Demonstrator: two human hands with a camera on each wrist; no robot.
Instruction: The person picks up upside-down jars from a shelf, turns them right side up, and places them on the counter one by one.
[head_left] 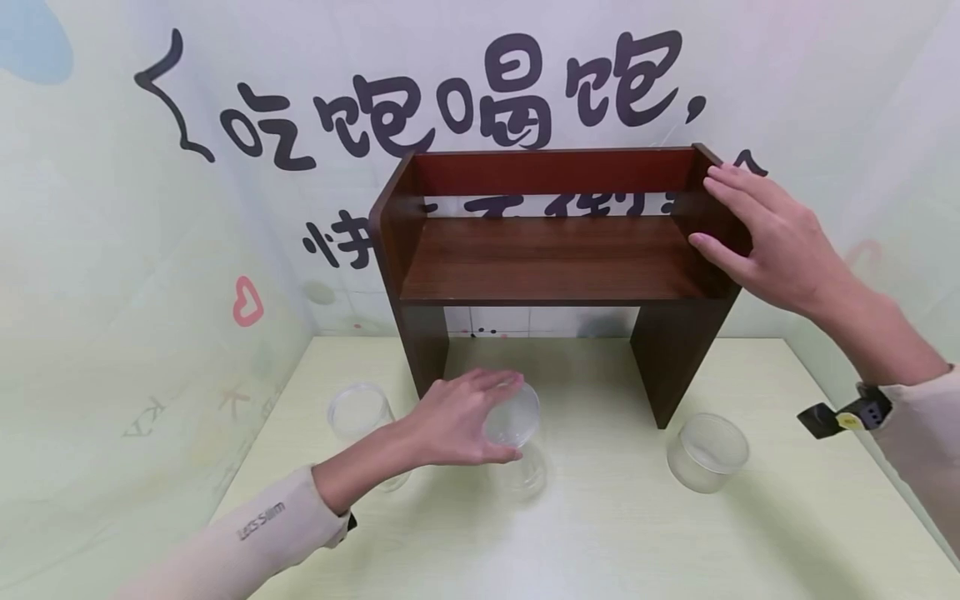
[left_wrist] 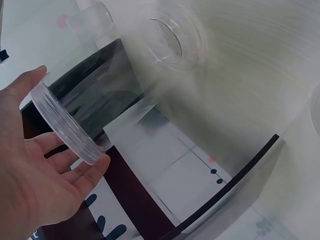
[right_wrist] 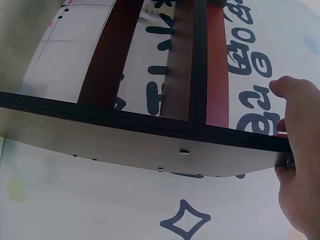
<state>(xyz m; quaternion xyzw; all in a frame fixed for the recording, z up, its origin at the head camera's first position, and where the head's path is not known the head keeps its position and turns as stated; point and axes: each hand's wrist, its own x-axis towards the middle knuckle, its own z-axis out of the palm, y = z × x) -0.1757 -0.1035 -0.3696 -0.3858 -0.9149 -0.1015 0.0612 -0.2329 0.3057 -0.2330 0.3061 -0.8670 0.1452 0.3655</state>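
Note:
My left hand [head_left: 465, 421] holds a clear round container [left_wrist: 70, 125] by its rim, the thumb on one side and the fingers on the other. This container is in front of the left half of a dark brown wooden shelf [head_left: 562, 262], low over the table. My right hand [head_left: 780, 237] rests against the top of the shelf's right side panel [right_wrist: 150, 137]. Its fingers lie nearly straight over the panel edge, and in the right wrist view its thumb stands out from the panel.
A tall clear jar [head_left: 360, 412] stands left of my left hand, partly behind my forearm. To the right of the shelf, a shorter clear container [head_left: 708, 454] sits on the pale table [head_left: 615, 533]. Behind the shelf is a printed wall covering [head_left: 300, 50] with large dark characters.

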